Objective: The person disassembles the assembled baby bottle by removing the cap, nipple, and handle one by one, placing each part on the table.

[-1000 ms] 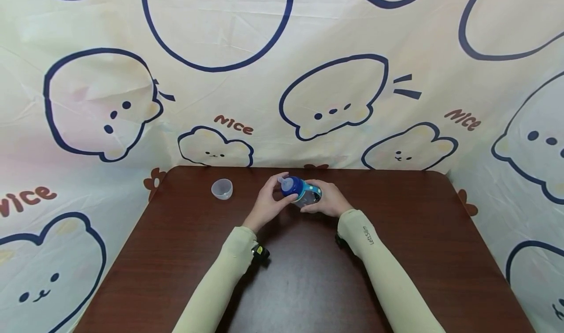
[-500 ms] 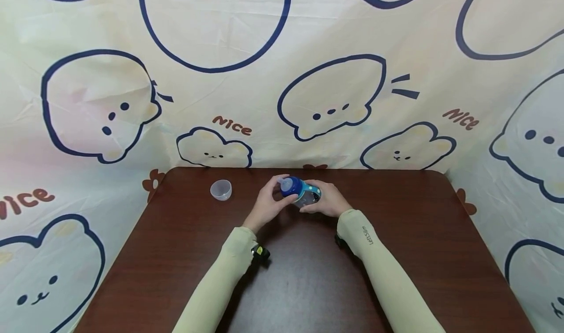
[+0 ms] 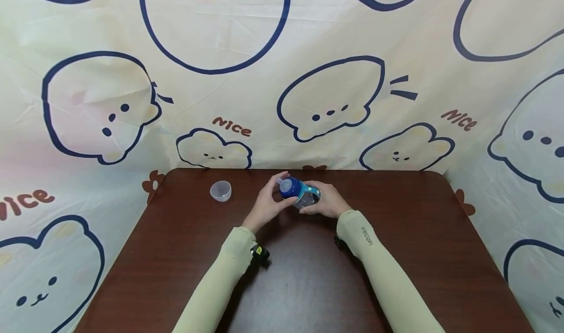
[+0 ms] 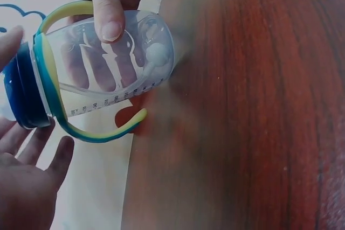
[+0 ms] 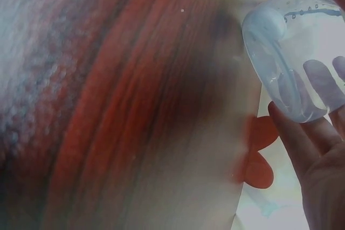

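The sippy bottle (image 3: pixel 301 192) was held tilted above the far middle of the tabletop (image 3: pixel 396 254), spout pointing left. The right hand (image 3: pixel 326 201) gripped the clear body, thumb on top and fingers wrapped underneath. The left hand (image 3: pixel 269 203) curled its grip around the dark blue cap (image 4: pixel 21 92).

Judgement: the cup looked empty, so light; a rigid plastic shell, smooth and likely slippery, not fragile. The body gave the steadiest hold; the two soft loop handles (image 4: pixel 97 130) would likely flex. A clear lid (image 3: pixel 221 190) sat apart on the left.
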Available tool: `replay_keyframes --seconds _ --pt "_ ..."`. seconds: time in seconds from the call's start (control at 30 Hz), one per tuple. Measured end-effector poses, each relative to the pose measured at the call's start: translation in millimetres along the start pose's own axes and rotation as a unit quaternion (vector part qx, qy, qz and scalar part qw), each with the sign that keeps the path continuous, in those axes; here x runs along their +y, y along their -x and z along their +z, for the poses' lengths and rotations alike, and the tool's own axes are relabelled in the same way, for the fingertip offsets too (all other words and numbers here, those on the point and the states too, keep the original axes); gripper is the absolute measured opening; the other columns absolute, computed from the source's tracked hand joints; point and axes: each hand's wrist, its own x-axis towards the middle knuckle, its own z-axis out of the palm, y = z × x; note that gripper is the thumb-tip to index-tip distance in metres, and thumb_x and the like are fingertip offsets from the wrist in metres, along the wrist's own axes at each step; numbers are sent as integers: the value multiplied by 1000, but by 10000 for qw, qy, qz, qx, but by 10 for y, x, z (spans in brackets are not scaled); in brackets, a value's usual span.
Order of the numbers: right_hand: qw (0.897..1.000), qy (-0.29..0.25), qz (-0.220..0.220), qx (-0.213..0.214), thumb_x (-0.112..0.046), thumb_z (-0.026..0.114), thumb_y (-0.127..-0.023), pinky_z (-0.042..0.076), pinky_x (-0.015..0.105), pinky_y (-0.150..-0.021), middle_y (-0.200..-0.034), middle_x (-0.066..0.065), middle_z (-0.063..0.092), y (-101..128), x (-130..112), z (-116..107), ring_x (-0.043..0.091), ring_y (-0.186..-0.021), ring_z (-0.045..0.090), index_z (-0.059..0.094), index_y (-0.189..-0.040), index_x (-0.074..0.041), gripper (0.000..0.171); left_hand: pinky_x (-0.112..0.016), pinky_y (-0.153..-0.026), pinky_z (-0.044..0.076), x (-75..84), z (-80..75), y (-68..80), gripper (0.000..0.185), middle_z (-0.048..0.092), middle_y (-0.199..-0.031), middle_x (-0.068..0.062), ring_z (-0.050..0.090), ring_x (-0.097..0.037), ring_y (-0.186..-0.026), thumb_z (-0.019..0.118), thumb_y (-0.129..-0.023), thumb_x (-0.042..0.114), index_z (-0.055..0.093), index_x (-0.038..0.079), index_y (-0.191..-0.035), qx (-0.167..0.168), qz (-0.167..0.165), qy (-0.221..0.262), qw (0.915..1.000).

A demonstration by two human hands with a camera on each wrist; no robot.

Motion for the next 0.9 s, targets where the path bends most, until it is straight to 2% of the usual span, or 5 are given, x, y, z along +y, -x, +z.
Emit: replay_keyframes --seconds 0.17,0.33,0.63,0.73,0.9 --pt "10000 -2 -22 9 -37 96 -72 49 54 -107 -135 6 65 3 1 5 29 -120 57 57 -145 -18 86 -59 -108 49 -2 -8 -1 71 50 -155 -3 53 -38 -140 81 -92 29 44 32 -153 -98 61 16 9999" --pt "10000 19 -69 3 -38 97 -71 50 54 -106 -135 6 65 -2 1 5 29 -119 58 57 -146 -18 86 -55 -107 51 5 2 -11 69 54 -150 -6 56 -36 -137 82 -91 31 47 29 -151 -6 31 -58 10000" --pt "9999 -12 -133 23 -39 97 -71 51 53 -104 -135 5 65 -4 19 3 28 -119 58 58 -145 -19 87 -50 -112 48 47 55 -17 72 56 -140 -8 57 -31 -131 83 -89 37 49 11 -148 318 -68 -283 9991" --pt "9999 -35 -143 23 -39 97 -71 51 53 -104 -136 6 65 -4 14 2 28 -119 58 57 -146 -19 87 -50 -113 47 55 53 -17 72 53 -140 -8 55 -31 -133 83 -89 37 49 16 -148 304 -81 -293 9991" --pt "9999 -22 -122 -1 -39 97 -71 49 54 -107 -136 6 65 -9 18 0 29 -120 58 57 -145 -19 86 -55 -109 49 51 21 -9 74 49 -150 -4 51 -37 -139 84 -89 33 44 31 -152 96 -79 -156 9998"
